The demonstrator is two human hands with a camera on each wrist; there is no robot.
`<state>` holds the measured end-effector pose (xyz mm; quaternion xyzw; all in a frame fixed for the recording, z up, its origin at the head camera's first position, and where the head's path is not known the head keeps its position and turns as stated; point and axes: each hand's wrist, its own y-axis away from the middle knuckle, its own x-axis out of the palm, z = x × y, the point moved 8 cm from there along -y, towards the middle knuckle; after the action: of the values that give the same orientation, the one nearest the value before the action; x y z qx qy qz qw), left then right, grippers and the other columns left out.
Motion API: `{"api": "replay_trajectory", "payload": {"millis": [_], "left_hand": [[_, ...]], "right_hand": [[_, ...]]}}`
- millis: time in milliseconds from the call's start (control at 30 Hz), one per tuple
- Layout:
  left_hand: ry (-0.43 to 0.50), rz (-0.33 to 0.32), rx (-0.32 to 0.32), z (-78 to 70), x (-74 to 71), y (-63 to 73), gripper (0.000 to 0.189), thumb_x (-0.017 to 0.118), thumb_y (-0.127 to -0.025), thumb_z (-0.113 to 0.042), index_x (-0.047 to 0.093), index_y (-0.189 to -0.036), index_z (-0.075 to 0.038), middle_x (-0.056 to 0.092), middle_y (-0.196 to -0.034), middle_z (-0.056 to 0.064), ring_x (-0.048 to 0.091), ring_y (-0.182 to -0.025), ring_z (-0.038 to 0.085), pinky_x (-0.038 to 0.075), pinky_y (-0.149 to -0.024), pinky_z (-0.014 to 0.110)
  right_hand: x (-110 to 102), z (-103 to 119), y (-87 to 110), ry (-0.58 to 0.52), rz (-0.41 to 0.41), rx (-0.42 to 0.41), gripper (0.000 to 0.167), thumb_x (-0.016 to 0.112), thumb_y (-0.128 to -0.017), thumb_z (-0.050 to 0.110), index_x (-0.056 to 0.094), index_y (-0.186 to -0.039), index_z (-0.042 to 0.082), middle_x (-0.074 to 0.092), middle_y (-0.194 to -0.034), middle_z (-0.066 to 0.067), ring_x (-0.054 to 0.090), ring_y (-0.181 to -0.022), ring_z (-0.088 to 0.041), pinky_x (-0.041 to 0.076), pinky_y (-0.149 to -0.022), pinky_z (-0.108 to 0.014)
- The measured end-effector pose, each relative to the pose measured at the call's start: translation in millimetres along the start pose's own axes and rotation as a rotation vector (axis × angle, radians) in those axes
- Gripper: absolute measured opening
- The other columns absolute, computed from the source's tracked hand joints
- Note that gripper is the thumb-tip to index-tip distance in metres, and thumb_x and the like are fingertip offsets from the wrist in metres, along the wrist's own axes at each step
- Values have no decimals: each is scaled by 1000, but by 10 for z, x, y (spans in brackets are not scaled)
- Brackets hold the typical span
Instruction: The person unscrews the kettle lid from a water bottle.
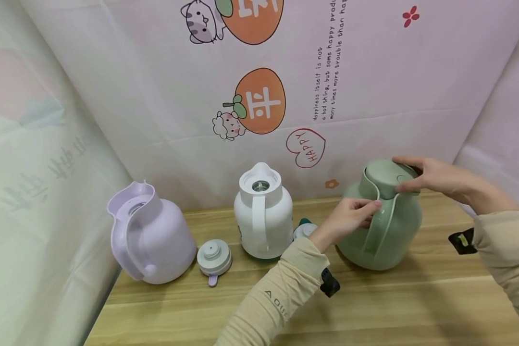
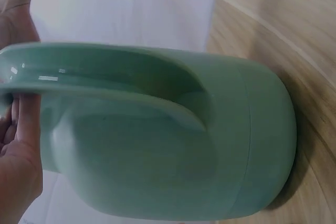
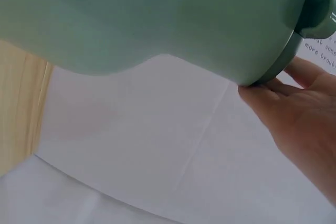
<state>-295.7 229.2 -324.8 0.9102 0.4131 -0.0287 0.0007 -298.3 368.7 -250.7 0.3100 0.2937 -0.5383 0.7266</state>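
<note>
A green thermos jug (image 1: 404, 226) stands upright on the wooden table, its handle turned toward me. My left hand (image 1: 348, 216) holds the upper end of the handle (image 1: 378, 226) between thumb and fingers; in the left wrist view that hand (image 2: 21, 166) shows behind the handle's top. On the jug's mouth sits a round green lid (image 1: 385, 174), tilted slightly. My right hand (image 1: 441, 180) grips this lid from the right, thumb on the near side and fingers over the far edge. The right wrist view shows the fingers (image 3: 299, 87) at the lid's rim.
Left of the green jug is a white jug (image 1: 281, 221) with an uncovered mouth. A lilac jug (image 1: 168, 245), its top uncovered, stands far left. Between them lies a pale stopper (image 1: 215, 259) with a lilac tab. Another stopper (image 1: 304, 230) is partly hidden behind my left arm. Printed cloth hangs behind.
</note>
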Motion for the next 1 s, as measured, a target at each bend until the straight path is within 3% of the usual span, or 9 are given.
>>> {"api": "replay_trajectory", "payload": {"millis": [100, 200, 333, 500, 700, 1000], "left_hand": [[37, 24, -12, 27, 14, -4, 39, 52, -99, -27, 61, -124, 1, 66, -119, 13, 66, -100, 14, 54, -79, 18], [56, 40, -26, 56, 20, -5, 39, 51, -100, -28, 60, -125, 1, 65, -121, 14, 66, -105, 18, 55, -82, 20], [56, 64, -40, 74, 29, -5, 41, 49, -101, -29, 59, -127, 0, 64, -124, 14, 66, -109, 22, 55, -84, 22], [62, 86, -40, 78, 45, -10, 41, 47, -102, -28, 58, -128, 1, 62, -127, 16, 64, -113, 25, 55, -86, 23], [79, 99, -46, 70, 62, -2, 40, 46, -102, -27, 58, -128, 1, 61, -128, 17, 63, -114, 25, 55, -87, 23], [97, 111, -45, 55, 51, -1, 41, 46, -102, -27, 57, -128, 3, 60, -129, 18, 62, -116, 28, 55, -87, 25]], "right_hand": [[-12, -8, -2, 1, 5, 9, 85, 61, -91, 23, 7, -151, -4, 17, -149, -39, 27, -131, -51, 33, -98, -67], [-26, 36, 15, 54, -29, 75, 87, 56, -95, 37, 5, -151, -4, 12, -149, -42, 22, -132, -58, 31, -98, -71], [-43, 121, 45, 176, -101, 184, 97, 42, -94, 61, 7, -148, -12, 14, -144, -47, 20, -128, -63, 30, -98, -73], [-33, 237, 30, 366, -198, 248, 107, 36, -88, 73, 25, -139, -20, 26, -134, -51, 26, -119, -66, 34, -94, -71], [14, 258, 36, 388, -252, 281, 107, 40, -88, 71, 27, -136, -23, 25, -127, -55, 23, -114, -67, 31, -89, -70], [-18, 301, -8, 410, -268, 196, 95, 52, -88, 60, 32, -135, -21, 33, -130, -49, 27, -117, -61, 29, -93, -68]]}}
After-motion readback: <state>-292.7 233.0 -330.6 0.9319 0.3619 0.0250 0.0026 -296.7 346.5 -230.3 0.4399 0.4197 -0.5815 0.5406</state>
